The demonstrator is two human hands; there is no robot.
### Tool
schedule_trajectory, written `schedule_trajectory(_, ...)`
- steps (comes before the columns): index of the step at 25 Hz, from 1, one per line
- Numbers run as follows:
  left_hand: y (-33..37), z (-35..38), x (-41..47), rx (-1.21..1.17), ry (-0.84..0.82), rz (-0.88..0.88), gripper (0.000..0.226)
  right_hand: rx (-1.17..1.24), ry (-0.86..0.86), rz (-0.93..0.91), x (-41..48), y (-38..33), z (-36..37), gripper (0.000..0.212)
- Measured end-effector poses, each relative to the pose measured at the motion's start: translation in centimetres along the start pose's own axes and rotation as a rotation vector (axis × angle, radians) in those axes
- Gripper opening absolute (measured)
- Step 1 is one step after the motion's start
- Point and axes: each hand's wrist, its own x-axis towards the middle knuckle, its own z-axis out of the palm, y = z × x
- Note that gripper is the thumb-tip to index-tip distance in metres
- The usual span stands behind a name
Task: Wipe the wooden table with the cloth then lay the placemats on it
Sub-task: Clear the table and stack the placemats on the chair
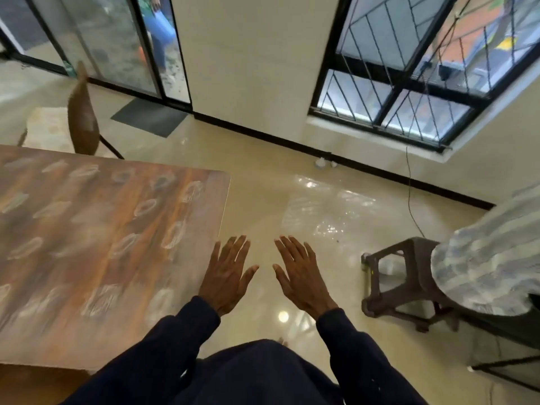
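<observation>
Table (87,229): at my left, not yet wiped, I judge.
Left hand (226,276): spread, empty, just beside the table's edge.
Right hand (301,276): spread, empty, over the floor (263,200).
Cloth (482,258): striped, far right (likely my wiper); I'd fetch it first and grip it bunched.

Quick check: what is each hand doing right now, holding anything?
Left hand: open, fingers spread, holding nothing.
Right hand: open, fingers spread, holding nothing.

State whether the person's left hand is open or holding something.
Open: the left hand is flat and spread, holding nothing, at the edge of the wooden table.
</observation>
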Motion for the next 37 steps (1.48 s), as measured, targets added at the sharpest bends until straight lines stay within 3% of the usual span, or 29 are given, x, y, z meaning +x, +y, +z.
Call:
schedule_trajectory(8, -0.1, 4.0, 13.9, -0.048, -0.002, -0.182, 0.068, 0.069, -0.087, -0.133, 14.0, 10.8, -0.6, 0.057)
schedule_trajectory(16, -8.5, 7.7, 29.9, -0.055, 0.073, -0.299, 0.067, 0.129, -0.120, -0.267, 34.0, 16.8, 1.0, 0.056)
schedule_trajectory(17, -9.8, 7.7, 32.2, 0.054, 0.113, -0.269, 0.067, 0.051, -0.065, -0.345, 37.1, 16.9, 1.2, 0.055)
schedule_trajectory(19, -12.7, 7.3, 36.4, 0.061, 0.059, -0.309, 0.065, 0.108, -0.108, -0.333, 42.7, 17.3, 1.4, 0.054)
schedule_trajectory(23, -17.4, 7.8, 40.5, 0.144, 0.163, -0.374, 0.060, 0.128, -0.137, -0.456, 52.4, 16.9, 2.5, 0.054)
schedule_trajectory(32, -28.9, 8.1, 53.4, 0.164, 0.159, -0.782, 0.059, 0.178, -0.315, -0.739, 77.0, 15.8, 6.3, 0.055)
schedule_trajectory(37, -34.4, 7.0, 59.4, 0.180, 0.193, -1.026, 0.062, 0.100, -0.348, -1.006, 89.6, 13.3, 7.5, 0.055)
